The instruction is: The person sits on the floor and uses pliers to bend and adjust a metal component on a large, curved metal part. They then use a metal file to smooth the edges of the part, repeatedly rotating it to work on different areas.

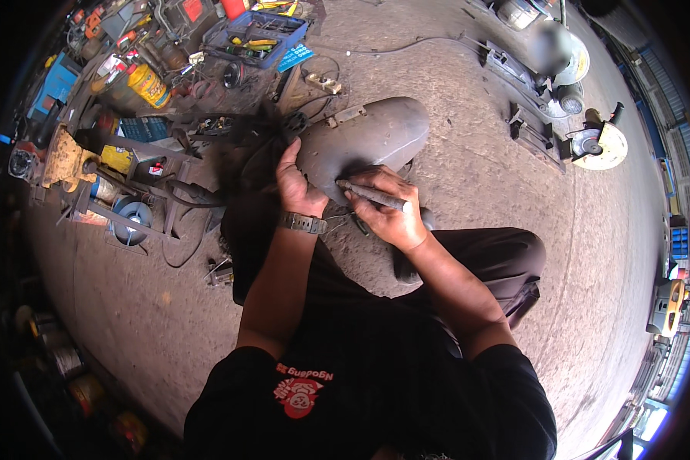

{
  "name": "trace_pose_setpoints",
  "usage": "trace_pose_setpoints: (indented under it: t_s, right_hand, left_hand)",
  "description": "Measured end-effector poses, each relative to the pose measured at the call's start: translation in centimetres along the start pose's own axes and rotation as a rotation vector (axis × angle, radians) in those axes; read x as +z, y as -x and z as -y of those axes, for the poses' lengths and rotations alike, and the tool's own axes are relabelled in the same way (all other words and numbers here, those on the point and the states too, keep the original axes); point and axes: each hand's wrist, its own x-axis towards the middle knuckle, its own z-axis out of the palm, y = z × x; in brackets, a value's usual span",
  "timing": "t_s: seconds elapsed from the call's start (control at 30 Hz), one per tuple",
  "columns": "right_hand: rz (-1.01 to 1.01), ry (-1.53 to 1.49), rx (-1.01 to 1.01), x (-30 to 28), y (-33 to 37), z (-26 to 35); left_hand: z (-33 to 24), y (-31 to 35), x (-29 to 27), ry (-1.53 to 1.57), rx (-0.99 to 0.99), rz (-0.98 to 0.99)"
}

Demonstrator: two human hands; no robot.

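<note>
A smooth grey, curved shell, rounded like a fender, lies in front of my lap with a small raised bracket on its upper side. My left hand, with a watch on its wrist, holds the shell's near left edge, thumb up and the other fingers mostly hidden. In my right hand is a grey pen-like tool, gripped like a pencil. Its tip points left and meets or nearly meets the shell's near surface; exact contact is hard to tell.
A blue crate of tools, a yellow container and a wire spool clutter the left. A power strip lies beyond the shell. At the far right stand metal frames and a cut-off machine with a pale disc.
</note>
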Motion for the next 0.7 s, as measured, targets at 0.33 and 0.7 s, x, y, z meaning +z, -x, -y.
trace_pose_setpoints:
  t_s: [0.33,0.7]
  right_hand:
    - [0.034,0.074,-0.153,1.6,-0.7,0.5]
    - [0.004,0.067,-0.146,0.9,0.2,-0.2]
  left_hand:
    - [1.0,0.8,1.1,-0.188,0.047,-0.178]
    - [0.7,0.5,0.4,-0.138,0.096,-0.104]
